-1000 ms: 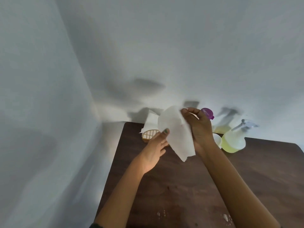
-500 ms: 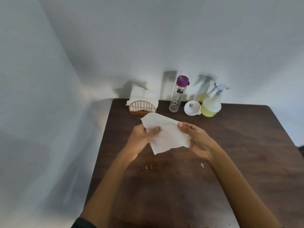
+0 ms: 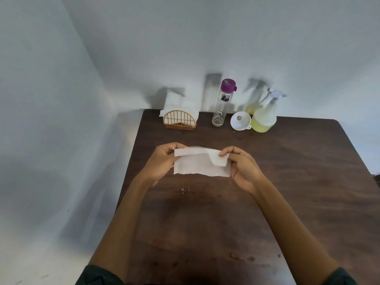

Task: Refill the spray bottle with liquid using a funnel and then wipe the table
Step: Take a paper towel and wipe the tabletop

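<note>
A white paper napkin, folded over along its top, is stretched between both hands above the dark wooden table. My left hand pinches its left edge and my right hand pinches its right top corner. At the back of the table stands the spray bottle with yellow-green liquid, a white funnel lying beside it, and a clear glass bottle with a purple cap. Small water droplets sit on the table below the napkin.
A golden wire napkin holder with white napkins stands at the back left corner. White walls close off the left and the back. The table's left edge runs close to the left wall. More small spots mark the near table surface.
The hands came down from near the napkin holder to mid-table with the napkin. The loose sheet has been folded into a narrower strip. The camera view tilted downward.
</note>
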